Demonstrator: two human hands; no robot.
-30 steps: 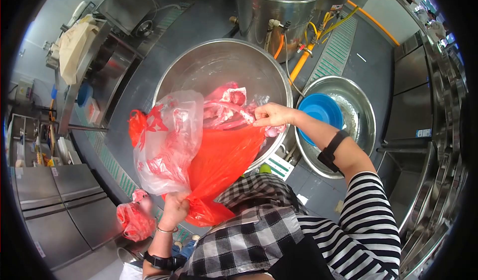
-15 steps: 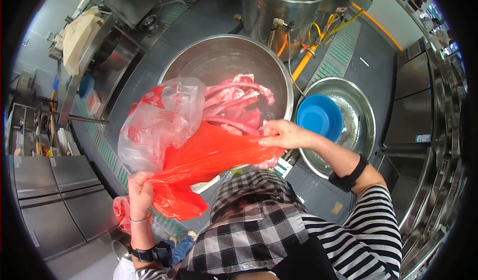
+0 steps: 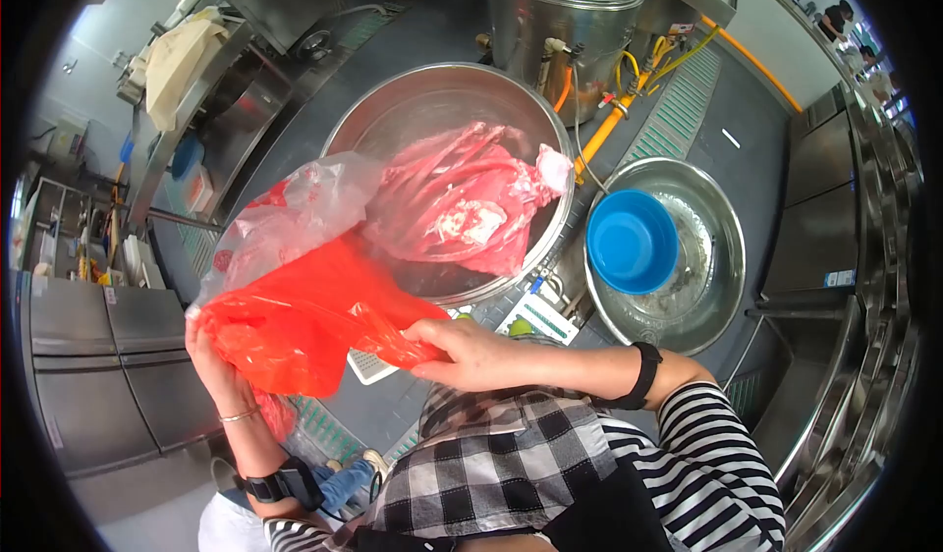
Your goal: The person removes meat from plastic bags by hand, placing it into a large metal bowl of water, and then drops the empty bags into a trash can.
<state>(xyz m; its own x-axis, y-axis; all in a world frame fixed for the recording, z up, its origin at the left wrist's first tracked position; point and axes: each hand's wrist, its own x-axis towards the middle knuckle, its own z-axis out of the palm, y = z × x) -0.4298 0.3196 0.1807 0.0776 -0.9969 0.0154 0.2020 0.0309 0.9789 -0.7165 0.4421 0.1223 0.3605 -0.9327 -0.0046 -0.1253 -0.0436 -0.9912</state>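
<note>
My left hand (image 3: 214, 360) is closed on one side of a red plastic bag (image 3: 295, 311), at lower left. The bag's other side is pinched in my right hand (image 3: 467, 353), in front of my checked apron. Against the red bag lies a clear plastic bag (image 3: 300, 208) with red print; its lower end reaches toward my left hand. Both bags overlap the near left rim of a large metal basin (image 3: 346, 120). A big piece of raw pink meat (image 3: 432, 193), with ribs and white fat, rests inside the basin.
To the right, a blue plastic bowl (image 3: 634, 243) sits in a second metal basin (image 3: 722, 306). Behind stands a tall steel pot (image 3: 560, 36) beside a yellow pipe (image 3: 611, 125). A white scale (image 3: 538, 316) is on the floor. Another person's jeans (image 3: 349, 488) show at bottom left.
Both hands have drawn the red bag back toward me and left, off the meat. The meat now lies exposed and spread in the basin. The clear bag has shifted left.
</note>
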